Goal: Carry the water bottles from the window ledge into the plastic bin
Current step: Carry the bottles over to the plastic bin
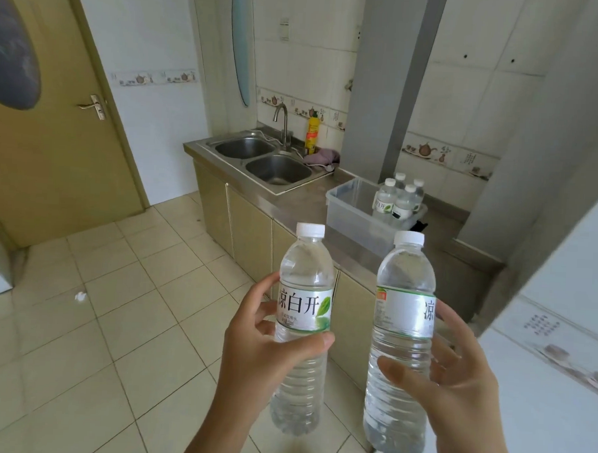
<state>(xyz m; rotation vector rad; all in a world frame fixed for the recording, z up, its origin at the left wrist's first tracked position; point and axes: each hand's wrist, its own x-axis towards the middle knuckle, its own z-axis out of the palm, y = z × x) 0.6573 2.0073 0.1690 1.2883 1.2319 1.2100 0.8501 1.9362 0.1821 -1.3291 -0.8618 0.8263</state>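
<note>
Each hand's grip (264, 355) (455, 380) holds an upright bottle (304, 315) (402, 333); bin (346, 208) beyond, beside sink (276, 167).

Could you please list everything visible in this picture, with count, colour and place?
held bottles: two, clear with white caps, one in each hand, left and right, upright over the floor
bottles in bin: four, clear with white caps, standing at the bin's far end
plastic bin: one, clear, on the counter right of the sink
sink: one double basin, steel, in the counter
tap: one, steel, behind the sink
yellow bottle: one, by the tap
cloth: one, pinkish, beside the sink
cabinets: beige, under the counter
door: one, olive-brown, left
floor: cream tiles
left hand: grip round one bottle
right hand: grip round the other
</note>
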